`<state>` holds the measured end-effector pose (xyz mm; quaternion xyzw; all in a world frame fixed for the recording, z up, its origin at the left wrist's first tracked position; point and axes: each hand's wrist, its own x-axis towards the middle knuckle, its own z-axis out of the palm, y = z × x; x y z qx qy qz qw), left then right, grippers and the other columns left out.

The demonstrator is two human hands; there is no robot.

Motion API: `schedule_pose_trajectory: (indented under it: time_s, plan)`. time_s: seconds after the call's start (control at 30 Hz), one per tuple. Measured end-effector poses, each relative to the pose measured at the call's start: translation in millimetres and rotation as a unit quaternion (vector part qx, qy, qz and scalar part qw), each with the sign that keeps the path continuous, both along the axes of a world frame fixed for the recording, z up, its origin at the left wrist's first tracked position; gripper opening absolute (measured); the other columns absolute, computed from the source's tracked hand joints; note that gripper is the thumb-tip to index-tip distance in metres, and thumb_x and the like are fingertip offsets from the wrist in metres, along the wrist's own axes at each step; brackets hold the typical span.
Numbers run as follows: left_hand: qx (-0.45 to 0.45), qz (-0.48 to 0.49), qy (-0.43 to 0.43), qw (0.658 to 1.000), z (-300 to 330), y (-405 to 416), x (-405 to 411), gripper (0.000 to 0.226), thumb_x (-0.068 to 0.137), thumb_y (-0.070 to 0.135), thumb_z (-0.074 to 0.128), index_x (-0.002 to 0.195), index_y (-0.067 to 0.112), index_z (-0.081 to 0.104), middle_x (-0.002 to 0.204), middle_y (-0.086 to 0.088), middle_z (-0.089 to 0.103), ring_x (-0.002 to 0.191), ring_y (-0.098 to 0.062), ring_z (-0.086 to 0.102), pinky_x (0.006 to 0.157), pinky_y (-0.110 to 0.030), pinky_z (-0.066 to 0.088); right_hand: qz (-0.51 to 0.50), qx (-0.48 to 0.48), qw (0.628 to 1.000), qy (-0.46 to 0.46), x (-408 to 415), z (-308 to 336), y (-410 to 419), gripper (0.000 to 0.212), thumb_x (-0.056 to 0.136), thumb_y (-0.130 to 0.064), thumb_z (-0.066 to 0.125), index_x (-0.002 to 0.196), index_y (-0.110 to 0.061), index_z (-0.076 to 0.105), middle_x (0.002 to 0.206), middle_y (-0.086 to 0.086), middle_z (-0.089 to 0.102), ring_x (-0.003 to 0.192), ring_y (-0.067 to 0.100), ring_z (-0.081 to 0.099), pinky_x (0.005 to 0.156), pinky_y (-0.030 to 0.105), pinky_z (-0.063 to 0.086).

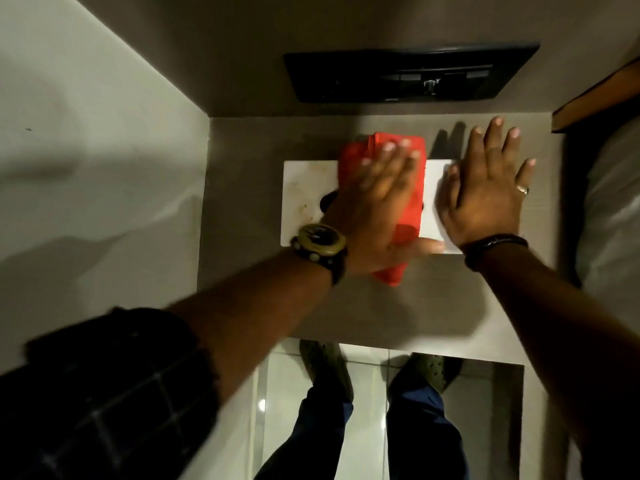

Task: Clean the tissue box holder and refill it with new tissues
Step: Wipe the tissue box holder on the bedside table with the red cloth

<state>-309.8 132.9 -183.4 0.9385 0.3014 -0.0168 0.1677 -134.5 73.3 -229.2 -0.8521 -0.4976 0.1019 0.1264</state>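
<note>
Our left hand [377, 202] presses flat, fingers straight, on the red cloth [412, 188] atop the white holder [304, 199]; our right hand [485, 188] rests open, steadying its right end.

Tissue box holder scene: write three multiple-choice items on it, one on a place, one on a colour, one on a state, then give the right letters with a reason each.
1. Where does the cloth lie?
A. On the floor
B. On top of the white tissue box holder
C. On the dark wall panel

2. What colour is the cloth?
A. Blue
B. Green
C. Red-orange

3. How does the left hand meet the cloth?
A. Flat, fingers straight, pressing on it
B. Clenched in a fist beside it
C. Raised well clear of it

Answers: 1 B, the cloth drapes across the holder's white top. 2 C, it is plainly red-orange against the white. 3 A, the fingers lie straight over the cloth, while the right hand rests flat at the holder's right end.
</note>
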Motion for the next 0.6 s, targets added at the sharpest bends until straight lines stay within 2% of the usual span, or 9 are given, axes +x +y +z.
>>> schedule_pose_trajectory:
  time_s: [0.1, 0.17, 0.43, 0.6]
  plan:
    - [0.028, 0.048, 0.02, 0.998, -14, -30, 27, 0.077, 0.094, 0.054, 0.032, 0.153, 0.007, 0.015, 0.161, -0.014, 0.012, 0.151, -0.027, 0.007, 0.121, -0.042, 0.007, -0.037, 0.007, 0.999, 0.022, -5, -6, -5, 0.057, 0.101, -0.034, 0.027, 0.153, -0.013, 0.019, 0.163, 0.011, 0.012, 0.15, 0.036, 0.004, 0.117, 0.062, 0.004]
    - [0.051, 0.044, 0.039, 0.997, -24, -29, 22, 0.069, 0.096, 0.043, 0.029, 0.153, 0.007, 0.015, 0.162, -0.013, 0.012, 0.151, -0.025, 0.006, 0.12, -0.042, 0.008, -0.049, 0.002, 0.999, 0.024, -5, -9, -4, 0.057, 0.101, -0.038, 0.023, 0.153, -0.015, 0.02, 0.163, 0.009, 0.014, 0.15, 0.036, 0.005, 0.116, 0.062, 0.004]
    - [0.082, 0.031, 0.043, 0.995, -30, 12, -37, 0.068, 0.089, 0.032, 0.031, 0.15, 0.005, 0.025, 0.159, -0.015, 0.022, 0.149, -0.03, 0.016, 0.12, -0.046, 0.015, -0.053, -0.043, 0.998, 0.01, -5, -6, -3, 0.06, 0.1, -0.041, 0.018, 0.154, -0.017, 0.016, 0.163, 0.009, 0.013, 0.15, 0.035, 0.006, 0.119, 0.058, 0.007]
    - [0.087, 0.064, 0.082, 0.991, -33, 25, -65, 0.073, 0.088, 0.035, 0.029, 0.152, 0.004, 0.015, 0.161, -0.016, 0.013, 0.15, -0.031, 0.008, 0.121, -0.048, 0.01, -0.057, -0.058, 0.997, 0.006, -7, -5, -3, 0.062, 0.099, -0.041, 0.015, 0.155, -0.016, 0.013, 0.164, 0.01, 0.01, 0.151, 0.033, 0.006, 0.12, 0.053, 0.007]
